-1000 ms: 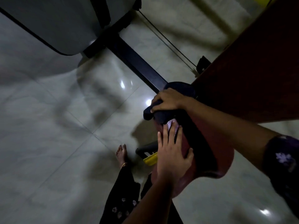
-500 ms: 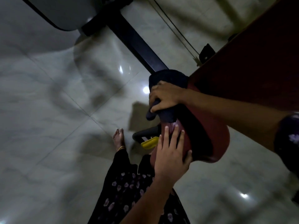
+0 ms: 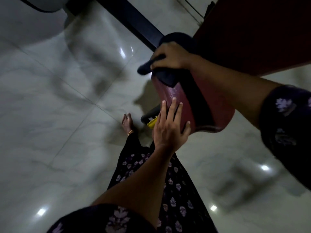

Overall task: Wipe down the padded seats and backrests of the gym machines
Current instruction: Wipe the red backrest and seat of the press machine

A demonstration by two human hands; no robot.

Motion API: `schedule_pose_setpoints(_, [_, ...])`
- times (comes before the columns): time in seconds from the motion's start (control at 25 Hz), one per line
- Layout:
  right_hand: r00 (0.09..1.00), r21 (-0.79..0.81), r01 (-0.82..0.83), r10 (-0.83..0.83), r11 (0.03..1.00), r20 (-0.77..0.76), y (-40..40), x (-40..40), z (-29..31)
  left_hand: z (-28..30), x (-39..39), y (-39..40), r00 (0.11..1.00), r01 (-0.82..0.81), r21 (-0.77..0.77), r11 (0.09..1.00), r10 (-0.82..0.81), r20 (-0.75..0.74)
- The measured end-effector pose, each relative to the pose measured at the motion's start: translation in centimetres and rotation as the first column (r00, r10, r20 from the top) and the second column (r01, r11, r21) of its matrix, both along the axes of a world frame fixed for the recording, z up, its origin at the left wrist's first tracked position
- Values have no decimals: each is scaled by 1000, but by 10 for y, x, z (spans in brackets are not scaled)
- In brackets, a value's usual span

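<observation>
A small dark red padded seat [image 3: 217, 105] with a black stripe sits at centre right, and a larger dark red backrest [image 3: 255, 34] rises behind it at the top right. My right hand [image 3: 171, 57] grips a dark cloth [image 3: 165, 76] and presses it on the far end of the seat. My left hand [image 3: 168, 126] rests flat with straight fingers against the seat's near left edge, thumb hooked round the rim.
A black machine frame bar [image 3: 134, 24] runs diagonally over the glossy pale tiled floor [image 3: 58, 106]. A black handle with a yellow part [image 3: 152, 122] pokes out under the seat. My bare foot [image 3: 127, 122] stands beside it. A grey panel [image 3: 42, 2] fills the top left corner.
My right hand with the cloth has stayed at the seat's far end, while my left hand has slid a little nearer along the seat's edge. The view has tilted down towards my body.
</observation>
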State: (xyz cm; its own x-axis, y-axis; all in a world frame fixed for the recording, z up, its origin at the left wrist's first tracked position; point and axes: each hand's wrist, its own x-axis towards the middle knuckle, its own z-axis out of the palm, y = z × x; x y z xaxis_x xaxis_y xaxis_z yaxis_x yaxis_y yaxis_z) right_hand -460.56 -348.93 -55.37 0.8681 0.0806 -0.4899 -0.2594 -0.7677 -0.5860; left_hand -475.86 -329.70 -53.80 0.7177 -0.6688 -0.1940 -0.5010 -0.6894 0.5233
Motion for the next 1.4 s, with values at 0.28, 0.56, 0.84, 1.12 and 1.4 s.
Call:
schedule_pose_setpoints(0.28, [907, -268, -383, 415, 884, 75, 35, -26, 2, 1, -1, 2, 993, 14, 49, 999, -20, 114])
schedule_pose_setpoints(0.56, [940, -39, 342, -342, 939, 11, -44, -40, -21, 3, -1, 5, 986, 43, 105, 994, -60, 157])
schedule_pose_setpoints(0.84, [900, -18, 426, -422, 905, 110, -55, -97, -23, -4, -2, 5, 994, 34, 69, 997, -41, 106])
schedule_pose_setpoints(1.12, [804, -141, 584, -547, 799, 233, -41, -178, -19, -1, 2, 0, 996, 25, 50, 998, -29, 87])
schedule_pose_setpoints(1.4, [428, -456, 842, -872, 290, 237, 41, -234, -11, -1, -3, 2, 998, 69, 37, 997, -68, -10])
